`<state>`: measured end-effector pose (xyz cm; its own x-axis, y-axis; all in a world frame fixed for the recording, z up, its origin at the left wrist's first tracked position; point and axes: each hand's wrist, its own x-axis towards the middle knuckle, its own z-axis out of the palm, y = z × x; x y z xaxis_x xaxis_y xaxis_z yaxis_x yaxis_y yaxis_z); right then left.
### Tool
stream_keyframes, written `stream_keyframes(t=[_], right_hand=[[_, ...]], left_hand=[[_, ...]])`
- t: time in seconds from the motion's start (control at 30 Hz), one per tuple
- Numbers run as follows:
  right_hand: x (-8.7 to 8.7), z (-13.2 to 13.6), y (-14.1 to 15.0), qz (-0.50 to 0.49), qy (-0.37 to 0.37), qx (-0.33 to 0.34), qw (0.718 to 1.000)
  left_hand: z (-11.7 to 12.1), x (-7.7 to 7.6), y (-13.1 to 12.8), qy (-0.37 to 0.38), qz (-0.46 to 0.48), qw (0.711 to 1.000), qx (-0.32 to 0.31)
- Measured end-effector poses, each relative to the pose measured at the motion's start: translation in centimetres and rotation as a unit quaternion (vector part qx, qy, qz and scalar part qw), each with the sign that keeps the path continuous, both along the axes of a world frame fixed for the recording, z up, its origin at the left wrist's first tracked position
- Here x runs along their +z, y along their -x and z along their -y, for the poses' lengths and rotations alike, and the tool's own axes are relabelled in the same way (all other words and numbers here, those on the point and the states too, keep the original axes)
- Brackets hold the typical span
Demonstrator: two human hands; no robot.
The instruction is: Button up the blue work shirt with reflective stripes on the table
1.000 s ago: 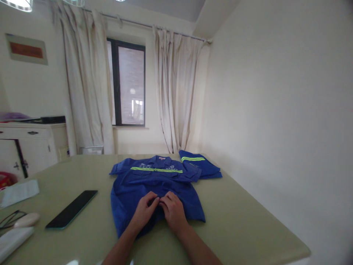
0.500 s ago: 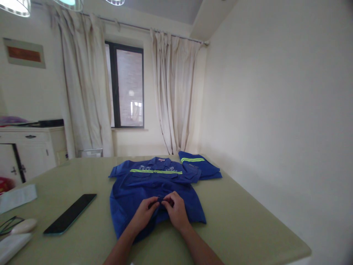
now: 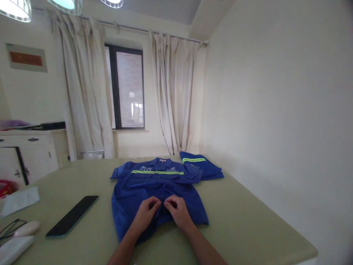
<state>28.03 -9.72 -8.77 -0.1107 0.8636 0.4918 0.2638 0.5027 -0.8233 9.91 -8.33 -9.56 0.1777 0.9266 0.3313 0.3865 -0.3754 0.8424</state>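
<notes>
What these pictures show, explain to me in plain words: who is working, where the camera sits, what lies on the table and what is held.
There is no machine here. A person works with two bare hands, and every picture comes from one camera worn on the head, looking forward and down.

On the pale green table lies a short-sleeved blue shirt, collar away from the person. A folded blue garment is by its right-hand sleeve. To the left are a dark flat device, a pale sheet and a white rounded object.

The left hand and right hand meet the shirt's lower front, fingertips bent in close together. They hide whether each pinches cloth.
</notes>
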Motion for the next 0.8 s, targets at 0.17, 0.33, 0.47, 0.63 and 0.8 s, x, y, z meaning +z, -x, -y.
stream_keyframes(t=[0.17,0.33,0.47,0.63,0.8], right_hand=[[0.19,0.38,0.22,0.032,-0.01,0.004,0.999],[0.19,0.6,0.28,0.039,-0.015,0.008,0.999],[0.46,0.82,0.16,0.04,-0.032,0.013,0.999],[0.41,0.89,0.07,0.063,-0.047,0.002,0.997],[0.06,1.03,0.28,0.126,-0.063,0.002,0.99]], left_hand=[[0.11,0.07,-0.19,0.022,0.001,1.0,-0.001],[0.11,0.26,0.06,0.029,0.026,0.999,0.013],[-0.01,0.29,0.3,0.045,0.065,0.997,0.005],[0.0,0.22,0.2,0.046,0.053,0.997,-0.019],[0.08,0.08,-0.07,0.018,0.003,1.0,-0.012]])
